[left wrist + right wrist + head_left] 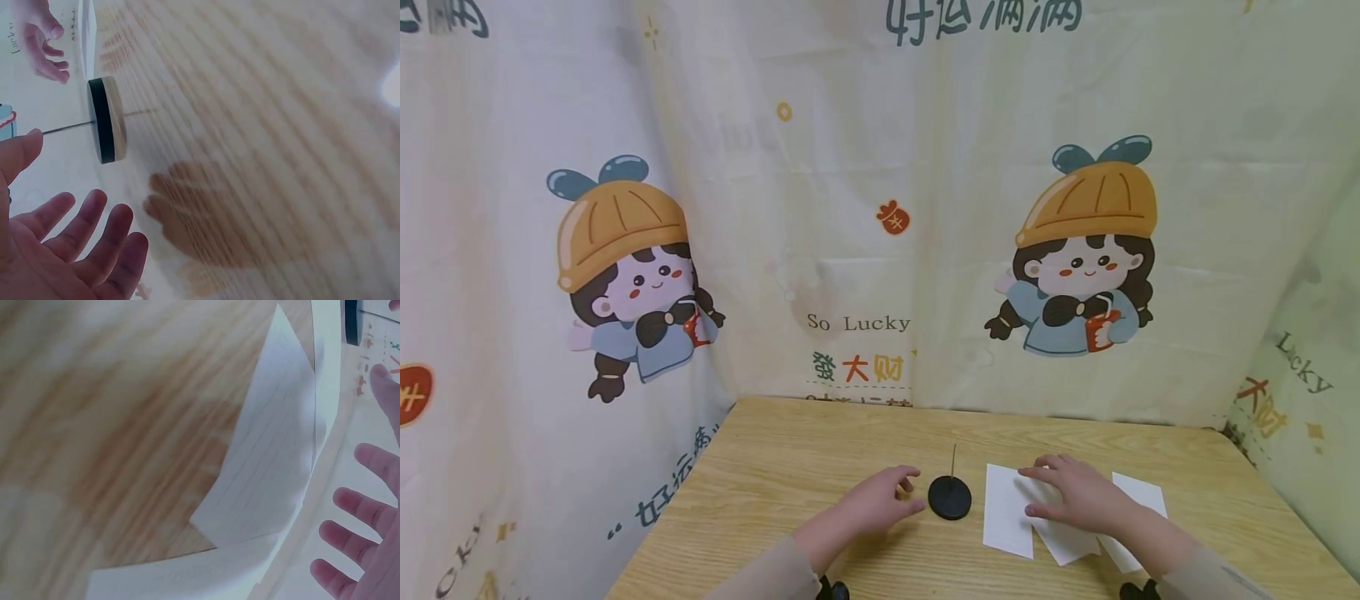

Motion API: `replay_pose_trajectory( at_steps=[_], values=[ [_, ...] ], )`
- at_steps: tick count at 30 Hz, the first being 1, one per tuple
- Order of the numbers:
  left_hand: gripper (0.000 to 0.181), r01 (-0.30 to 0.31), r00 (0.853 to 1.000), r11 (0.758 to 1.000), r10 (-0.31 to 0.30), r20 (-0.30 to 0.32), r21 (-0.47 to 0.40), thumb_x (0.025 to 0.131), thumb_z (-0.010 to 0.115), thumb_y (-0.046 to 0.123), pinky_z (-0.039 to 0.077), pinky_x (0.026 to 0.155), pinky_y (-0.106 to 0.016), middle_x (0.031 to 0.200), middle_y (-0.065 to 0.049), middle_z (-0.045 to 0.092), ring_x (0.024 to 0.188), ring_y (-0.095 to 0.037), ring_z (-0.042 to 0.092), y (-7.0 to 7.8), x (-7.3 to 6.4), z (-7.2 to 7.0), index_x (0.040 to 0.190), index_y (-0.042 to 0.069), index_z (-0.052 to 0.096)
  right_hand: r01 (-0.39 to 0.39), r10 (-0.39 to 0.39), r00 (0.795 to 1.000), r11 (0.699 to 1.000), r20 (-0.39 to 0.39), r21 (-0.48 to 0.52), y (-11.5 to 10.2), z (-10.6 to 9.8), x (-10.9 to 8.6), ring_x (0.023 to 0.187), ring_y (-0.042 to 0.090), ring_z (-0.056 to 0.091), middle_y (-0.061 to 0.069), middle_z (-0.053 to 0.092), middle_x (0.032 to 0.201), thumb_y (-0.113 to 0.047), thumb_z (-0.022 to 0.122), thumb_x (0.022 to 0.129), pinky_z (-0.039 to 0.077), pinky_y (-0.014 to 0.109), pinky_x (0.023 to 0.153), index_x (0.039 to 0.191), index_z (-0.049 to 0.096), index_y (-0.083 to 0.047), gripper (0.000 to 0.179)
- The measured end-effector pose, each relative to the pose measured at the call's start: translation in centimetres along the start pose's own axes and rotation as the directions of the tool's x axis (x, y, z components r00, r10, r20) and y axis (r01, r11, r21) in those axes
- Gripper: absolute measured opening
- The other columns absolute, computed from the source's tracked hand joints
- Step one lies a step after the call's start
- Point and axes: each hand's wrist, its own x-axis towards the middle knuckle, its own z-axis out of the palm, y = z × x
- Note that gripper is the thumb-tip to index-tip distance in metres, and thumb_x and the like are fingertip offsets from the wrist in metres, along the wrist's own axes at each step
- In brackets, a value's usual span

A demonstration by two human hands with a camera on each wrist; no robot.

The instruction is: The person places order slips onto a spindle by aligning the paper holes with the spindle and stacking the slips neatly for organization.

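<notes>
A round black base (pixel 950 498) with a thin upright rod (pixel 953 461) stands on the wooden table. Just left of it hovers my left hand (pixel 880 498), fingers spread and loosely bent, holding nothing; the left wrist view shows its bare palm (pixel 56 262). To the right lie white paper sheets: one upright rectangle (pixel 1006 521), a tilted one (pixel 1067 543) and another (pixel 1142 496) farther right. Over the middle sheet is my right hand (pixel 1078 496), fingers apart and relaxed. In the right wrist view its fingers (pixel 356 506) appear raised above the papers, with nothing between them.
Light wooden tabletop (pixel 760 467) spreads around both hands. Behind it and at the sides hangs a pale printed cloth (pixel 820 208) with cartoon figures and lettering. The table's back edge meets this cloth.
</notes>
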Motion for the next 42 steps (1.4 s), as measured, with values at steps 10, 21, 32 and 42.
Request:
replay_pose_trajectory(
  at_steps=[10, 21, 32, 42],
  values=[
    [0.056, -0.003, 0.999, 0.999, 0.001, 0.039, 0.044, 0.087, 0.075, 0.041, 0.049, 0.081, -0.039, 0.107, 0.001, 0.063, 0.088, -0.013, 0.059, 0.3, 1.8, 0.6, 0.135, 0.016, 0.058, -0.100, 0.099, 0.993, 0.995, 0.062, 0.011, 0.7, 1.0, 2.0, 0.104, 0.033, 0.058, 0.008, 0.061, 0.114, -0.060, 0.077, 0.076, 0.044, 0.058, 0.090, 0.123, 0.069, -0.015, 0.065],
    [0.058, 0.001, 0.998, 0.997, -0.005, 0.055, 0.072, 0.082, 0.081, 0.035, 0.046, 0.072, -0.034, 0.095, 0.005, 0.058, 0.073, -0.013, 0.054, 0.4, 3.0, 1.2, 0.133, 0.016, 0.060, -0.140, 0.142, 0.988, 0.990, 0.059, -0.027, 0.9, 2.0, 3.2, 0.101, 0.032, 0.059, 0.007, 0.062, 0.111, -0.065, 0.078, 0.069, 0.045, 0.059, 0.089, 0.116, 0.071, -0.013, 0.071],
    [0.059, -0.012, 0.998, 0.992, 0.004, 0.061, 0.129, 0.081, 0.082, 0.038, 0.047, 0.079, -0.036, 0.097, 0.003, 0.061, 0.084, -0.012, 0.053, 0.8, 3.4, 1.2, 0.133, 0.021, 0.061, -0.142, 0.144, 0.989, 0.989, 0.044, -0.034, 0.6, 2.3, 3.8, 0.101, 0.030, 0.059, 0.004, 0.063, 0.109, -0.063, 0.081, 0.068, 0.044, 0.057, 0.088, 0.112, 0.073, -0.011, 0.068],
    [0.059, -0.009, 0.998, 0.975, -0.004, 0.055, 0.223, 0.081, 0.081, 0.042, 0.048, 0.081, -0.036, 0.097, 0.004, 0.060, 0.086, -0.011, 0.055, 0.8, 4.1, 1.5, 0.134, 0.026, 0.062, -0.127, 0.127, 0.992, 0.992, 0.027, -0.017, 0.1, 2.1, 4.0, 0.099, 0.031, 0.060, 0.004, 0.064, 0.106, -0.052, 0.085, 0.069, 0.046, 0.057, 0.085, 0.104, 0.073, -0.010, 0.056]
  ],
)
